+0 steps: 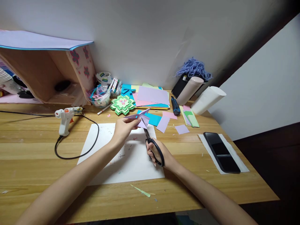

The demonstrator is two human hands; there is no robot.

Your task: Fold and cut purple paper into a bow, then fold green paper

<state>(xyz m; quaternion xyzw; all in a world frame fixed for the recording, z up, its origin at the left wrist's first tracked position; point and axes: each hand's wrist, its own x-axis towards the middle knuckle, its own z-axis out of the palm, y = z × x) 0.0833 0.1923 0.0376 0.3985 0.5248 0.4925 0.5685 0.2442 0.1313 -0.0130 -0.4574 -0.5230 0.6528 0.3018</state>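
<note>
Pinched in my left hand [125,129] is a folded piece of lilac paper [143,121], held above a white sheet [105,168] marked with small stains. My right hand [158,151] grips black-handled scissors [160,153] from the right side, with the blades pointing up into the paper's lower edge. Whether the blades are closed on the paper I cannot tell. Just beyond lie a blue paper piece [153,119], lilac rectangles [163,124] and a pink piece [170,115].
A white glue gun [65,120] with a looping black cord lies left. Behind are a layered green paper flower [123,104], stacked coloured paper [153,94] and a bowl of scraps [99,99]. A blue utility knife [175,105] lies near paper rolls [208,99]; a phone [221,152] rests right.
</note>
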